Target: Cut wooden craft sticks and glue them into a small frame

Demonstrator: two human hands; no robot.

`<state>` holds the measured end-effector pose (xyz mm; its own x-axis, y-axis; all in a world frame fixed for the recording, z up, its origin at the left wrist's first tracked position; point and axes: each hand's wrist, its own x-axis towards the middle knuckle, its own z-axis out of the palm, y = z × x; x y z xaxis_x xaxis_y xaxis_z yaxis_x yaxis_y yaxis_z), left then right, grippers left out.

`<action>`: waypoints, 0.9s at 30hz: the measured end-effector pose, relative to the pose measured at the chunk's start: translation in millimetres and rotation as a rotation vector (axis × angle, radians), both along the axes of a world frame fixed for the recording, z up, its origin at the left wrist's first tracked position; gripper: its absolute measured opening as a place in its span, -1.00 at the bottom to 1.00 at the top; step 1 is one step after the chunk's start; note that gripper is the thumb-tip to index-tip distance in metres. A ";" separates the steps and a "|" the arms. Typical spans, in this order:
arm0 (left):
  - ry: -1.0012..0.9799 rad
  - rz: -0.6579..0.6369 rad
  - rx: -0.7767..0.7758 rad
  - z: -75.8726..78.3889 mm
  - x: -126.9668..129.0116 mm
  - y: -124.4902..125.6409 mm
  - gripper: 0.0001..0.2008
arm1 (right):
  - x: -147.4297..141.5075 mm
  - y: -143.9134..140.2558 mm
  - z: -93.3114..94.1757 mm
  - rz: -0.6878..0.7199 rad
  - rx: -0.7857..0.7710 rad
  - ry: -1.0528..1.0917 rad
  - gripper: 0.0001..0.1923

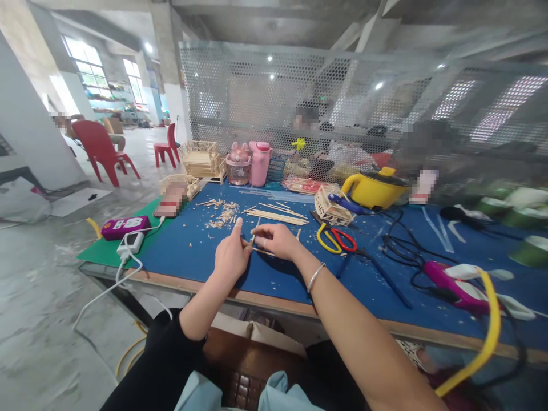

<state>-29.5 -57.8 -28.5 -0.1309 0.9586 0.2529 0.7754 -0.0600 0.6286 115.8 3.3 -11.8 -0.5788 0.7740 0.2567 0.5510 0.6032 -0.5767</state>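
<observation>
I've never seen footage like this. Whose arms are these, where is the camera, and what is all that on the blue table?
No machine here: the camera sits on a person's head, looking down at their own bare hands. The left hand and right hand together pinch thin wooden sticks over the blue table. More loose sticks lie behind, beside wood scraps. Scissors with yellow and red handles lie to the right, near a small stick basket, a yellow pot and a pink glue gun.
</observation>
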 end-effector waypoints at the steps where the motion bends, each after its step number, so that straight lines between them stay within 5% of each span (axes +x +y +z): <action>1: 0.006 0.002 0.002 -0.3 0.1 0.1 -0.26 | -0.4 -0.1 -0.1 -0.004 -0.007 0.019 -0.75; 21: 0.040 -0.004 0.001 -0.5 -0.2 0.1 -0.29 | -12.9 -7.7 0.5 0.012 0.068 -0.029 -0.80; 24: -0.075 -0.036 0.014 -1.6 -2.3 2.2 -0.23 | -10.9 -10.1 3.9 -0.036 0.054 0.066 -0.63; 27: -0.393 -0.069 0.020 -0.2 -9.7 7.7 -0.21 | -5.2 -13.4 10.8 -0.113 0.097 0.271 -0.46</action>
<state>-39.2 -50.1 -28.7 -0.1571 0.9638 0.2155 0.4702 -0.1189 0.8745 110.6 -10.1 -1.1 -0.3908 0.7939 0.4659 0.4520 0.6064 -0.6542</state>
